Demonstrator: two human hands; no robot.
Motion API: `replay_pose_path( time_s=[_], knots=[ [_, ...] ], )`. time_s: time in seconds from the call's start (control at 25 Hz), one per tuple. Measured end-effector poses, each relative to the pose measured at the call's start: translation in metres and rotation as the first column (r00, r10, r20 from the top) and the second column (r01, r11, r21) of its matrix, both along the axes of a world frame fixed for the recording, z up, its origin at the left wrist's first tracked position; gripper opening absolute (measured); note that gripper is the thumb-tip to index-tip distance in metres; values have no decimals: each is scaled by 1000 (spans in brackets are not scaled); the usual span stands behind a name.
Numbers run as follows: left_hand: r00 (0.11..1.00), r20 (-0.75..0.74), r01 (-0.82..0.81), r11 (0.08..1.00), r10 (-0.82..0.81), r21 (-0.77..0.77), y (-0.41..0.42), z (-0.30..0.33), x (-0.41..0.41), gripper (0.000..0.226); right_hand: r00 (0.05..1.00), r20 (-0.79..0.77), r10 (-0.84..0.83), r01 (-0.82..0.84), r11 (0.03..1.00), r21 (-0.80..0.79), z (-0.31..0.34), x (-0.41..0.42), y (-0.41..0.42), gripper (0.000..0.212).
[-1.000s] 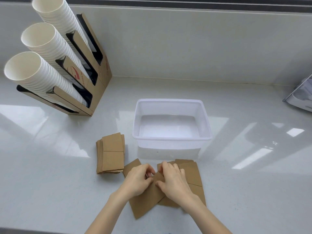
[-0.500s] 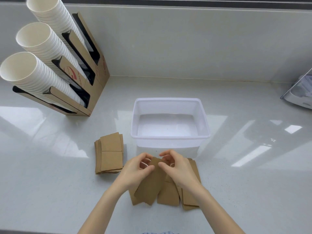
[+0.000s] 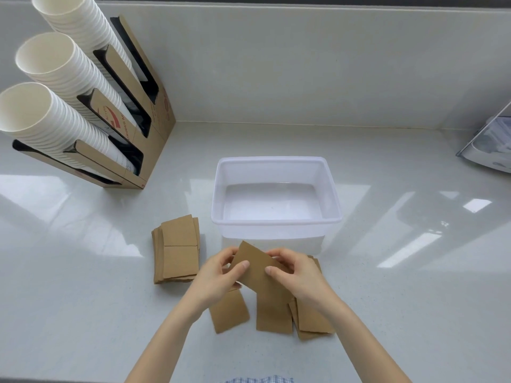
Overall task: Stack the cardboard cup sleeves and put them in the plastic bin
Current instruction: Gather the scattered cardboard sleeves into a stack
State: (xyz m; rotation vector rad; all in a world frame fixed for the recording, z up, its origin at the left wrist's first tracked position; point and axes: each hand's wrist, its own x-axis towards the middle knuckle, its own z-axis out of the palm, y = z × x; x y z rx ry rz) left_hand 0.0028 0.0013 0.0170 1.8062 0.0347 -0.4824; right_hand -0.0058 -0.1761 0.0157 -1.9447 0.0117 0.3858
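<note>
A flat brown cardboard cup sleeve [image 3: 255, 265] is lifted off the counter, tilted, just in front of the clear plastic bin [image 3: 276, 221]. My left hand [image 3: 217, 277] pinches its left edge and my right hand [image 3: 300, 276] pinches its right edge. Below the hands, several loose sleeves [image 3: 273, 313] lie flat on the white counter, partly hidden by my wrists. A neat stack of sleeves [image 3: 177, 248] rests to the left of the bin. The bin holds nothing.
A cardboard dispenser [image 3: 143, 128] with three tilted stacks of white paper cups [image 3: 52, 78] stands at the back left. A grey appliance [image 3: 489, 145] sits at the right edge. A wall runs behind the bin.
Both hands gathered one sleeve from the loose pile and raised it toward the bin. The loose sleeves beneath shifted and now lie spread apart.
</note>
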Motion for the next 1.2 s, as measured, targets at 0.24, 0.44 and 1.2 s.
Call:
replay_pose_path(
  time_s=[0.24, 0.44, 1.2],
  knots=[
    [993, 1, -115, 993, 115, 28, 8, -4, 2, 17, 974, 57, -219, 220, 858, -465, -10, -3, -34, 42],
    [990, -17, -140, 989, 141, 38, 8, -7, 2, 20, 970, -141, -198, 73, 790, -609, -20, -7, -34, 70],
    [991, -53, -122, 992, 121, -25, -2, -2, -1, 20, 962, -22, -273, 273, 952, 136, 18, 8, -31, 21]
  ],
)
